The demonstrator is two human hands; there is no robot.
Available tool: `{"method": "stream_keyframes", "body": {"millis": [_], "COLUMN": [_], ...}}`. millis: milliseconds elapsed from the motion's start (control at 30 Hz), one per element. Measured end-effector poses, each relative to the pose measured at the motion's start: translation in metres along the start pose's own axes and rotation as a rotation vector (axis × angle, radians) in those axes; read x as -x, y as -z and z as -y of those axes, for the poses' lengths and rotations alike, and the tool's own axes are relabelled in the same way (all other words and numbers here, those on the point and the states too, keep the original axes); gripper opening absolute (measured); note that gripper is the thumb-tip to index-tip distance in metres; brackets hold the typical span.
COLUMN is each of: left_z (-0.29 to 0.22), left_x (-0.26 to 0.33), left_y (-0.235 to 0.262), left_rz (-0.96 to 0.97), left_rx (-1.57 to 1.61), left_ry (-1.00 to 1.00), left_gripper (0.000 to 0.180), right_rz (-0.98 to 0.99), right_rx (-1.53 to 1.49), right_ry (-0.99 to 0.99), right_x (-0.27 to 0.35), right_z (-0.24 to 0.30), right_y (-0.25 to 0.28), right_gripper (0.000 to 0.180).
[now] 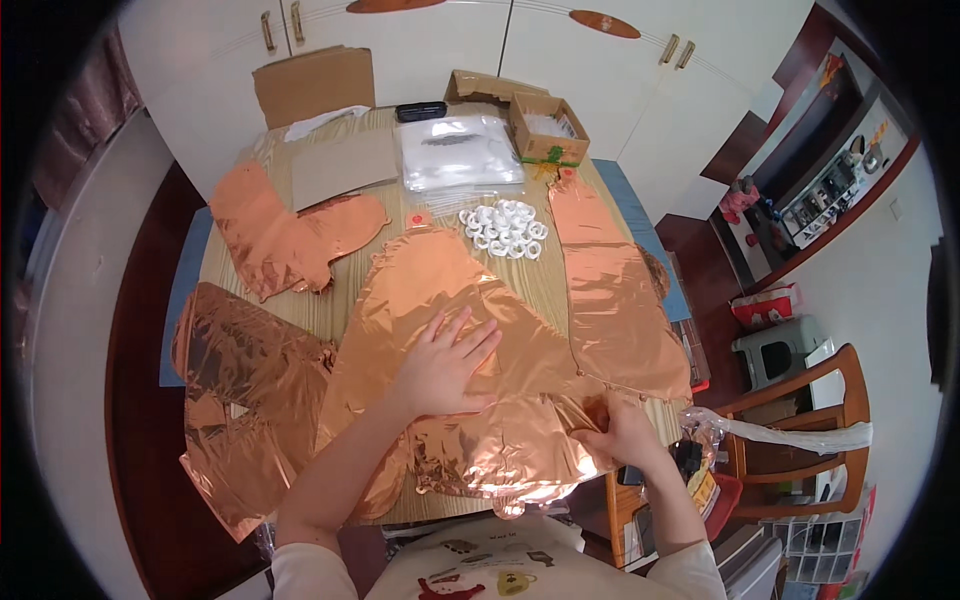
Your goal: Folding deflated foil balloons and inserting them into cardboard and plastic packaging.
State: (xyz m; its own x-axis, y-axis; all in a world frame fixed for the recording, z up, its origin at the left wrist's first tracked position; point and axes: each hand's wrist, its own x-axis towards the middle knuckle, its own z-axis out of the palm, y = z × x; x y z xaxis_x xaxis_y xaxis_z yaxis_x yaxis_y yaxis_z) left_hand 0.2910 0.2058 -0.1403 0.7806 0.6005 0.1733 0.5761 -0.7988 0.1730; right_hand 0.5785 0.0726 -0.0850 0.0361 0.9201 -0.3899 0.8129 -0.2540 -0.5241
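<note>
the left hand [445, 362] is being pressed flat, fingers spread, on the copper foil balloon [450, 330] in the middle of the wooden table [540, 290], apparently to keep it flat, while its near edge is being pinched by the right hand [620, 432]; white plastic rings [505, 228] are lying just beyond the balloon.

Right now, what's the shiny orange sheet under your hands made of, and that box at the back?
The orange sheet looks like thin metallic foil film: mirror-shiny, creased, crinkly.

The box looks like plain brown cardboard: dull, with folded flaps.
</note>
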Motion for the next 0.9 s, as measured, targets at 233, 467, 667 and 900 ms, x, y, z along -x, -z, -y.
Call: {"method": "stream_keyframes", "body": {"millis": [233, 467, 667, 900], "left_z": [0.000, -0.001, 0.003, 0.000], "left_x": [0.001, 0.000, -0.001, -0.001], "left_y": [0.000, -0.003, -0.004, 0.003], "left_rz": [-0.021, -0.046, -0.004, 0.026], "left_rx": [0.016, 0.013, 0.037, 0.055], "left_ry": [0.001, 0.000, 0.031, 0.003], "left_gripper": [0.090, 0.079, 0.082, 0.110], "right_rz": [0.336, -0.321, -0.357, -0.333], "right_rx": [-0.768, -0.267, 0.076, 0.070], "right_ry": [0.107, 0.515, 0.773, 0.797], "right_x": [0.028, 0.057, 0.031, 0.023], "right_z": [-0.008, 0.029, 0.115, 0.121], "right_y": [0.014, -0.053, -0.109, -0.138], "right_gripper": [0.014, 0.012, 0.014, 0.014]}}
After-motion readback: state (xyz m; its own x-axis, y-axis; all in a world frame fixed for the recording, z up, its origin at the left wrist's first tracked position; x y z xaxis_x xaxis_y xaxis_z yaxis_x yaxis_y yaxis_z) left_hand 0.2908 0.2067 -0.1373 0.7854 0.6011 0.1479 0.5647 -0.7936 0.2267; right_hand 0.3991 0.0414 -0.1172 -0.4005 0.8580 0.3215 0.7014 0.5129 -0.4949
